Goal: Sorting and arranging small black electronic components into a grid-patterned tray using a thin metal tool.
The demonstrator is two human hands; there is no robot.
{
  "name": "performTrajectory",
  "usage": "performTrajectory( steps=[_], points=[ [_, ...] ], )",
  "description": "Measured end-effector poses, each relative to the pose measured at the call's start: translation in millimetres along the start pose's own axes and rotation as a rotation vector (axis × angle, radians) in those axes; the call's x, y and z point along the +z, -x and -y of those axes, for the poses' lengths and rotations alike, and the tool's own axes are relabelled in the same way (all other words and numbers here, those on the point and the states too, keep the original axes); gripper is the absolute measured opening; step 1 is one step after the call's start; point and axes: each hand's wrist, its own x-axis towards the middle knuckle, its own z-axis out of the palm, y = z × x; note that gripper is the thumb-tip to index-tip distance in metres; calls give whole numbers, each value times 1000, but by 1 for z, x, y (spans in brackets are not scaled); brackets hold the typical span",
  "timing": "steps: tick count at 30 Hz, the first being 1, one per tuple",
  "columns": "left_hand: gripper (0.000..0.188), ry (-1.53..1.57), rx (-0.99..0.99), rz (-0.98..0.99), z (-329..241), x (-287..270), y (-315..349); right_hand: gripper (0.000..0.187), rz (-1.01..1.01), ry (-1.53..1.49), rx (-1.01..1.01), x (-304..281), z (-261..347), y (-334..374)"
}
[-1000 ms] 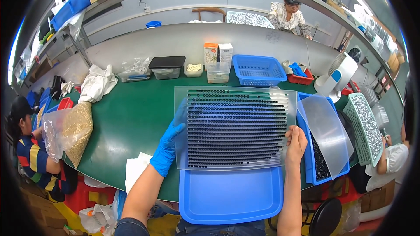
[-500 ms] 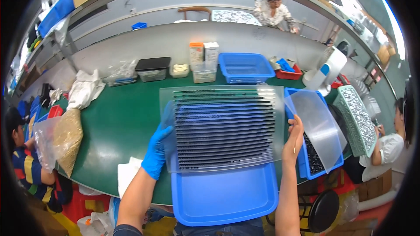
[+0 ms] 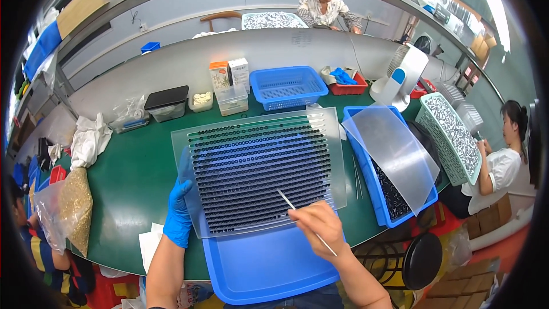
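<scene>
My left hand [image 3: 179, 213], in a blue glove, grips the left edge of a clear plastic plate [image 3: 184, 154]. Many rows of small black round parts [image 3: 260, 174] fill the plate, which is tilted above a shallow blue tray [image 3: 269, 272]. Bare and pinched closed, my right hand [image 3: 320, 226] holds a thin silvery rod [image 3: 286, 199], its tip over the rows right of the middle. Most of my left fingers are hidden behind the plate, though they show blurred through it.
To the right, a blue bin [image 3: 366, 166] of black parts lies partly under a frosted sheet [image 3: 394, 151]. Thin metal sticks [image 3: 358, 180] rest beside it. Behind stand a blue basket [image 3: 289, 87] and a white fan [image 3: 400, 77]. A person [image 3: 497, 160] works at the right.
My right hand has left the plate's right side and now holds the thin rod over the rows. The plate looks tilted more, and the whole view has shifted.
</scene>
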Motion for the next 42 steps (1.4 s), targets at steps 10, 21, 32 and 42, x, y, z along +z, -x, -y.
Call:
performTrajectory(
  steps=[10, 21, 32, 42],
  points=[
    [101, -57, 34, -24, -12, 10, 1, 12, 77, -267, 425, 2, -6, 23],
    [103, -63, 33, -60, -7, 4, 0, 35, 99, -40, 327, 10, -6, 19],
    [97, -10, -30, -97, -13, 6, 7, 37, -346, -1571, 447, -14, -24, 26],
    [98, -58, -26, -52, -12, -9, 3, 31, 55, -650, 435, 4, -7, 14]
  ],
)
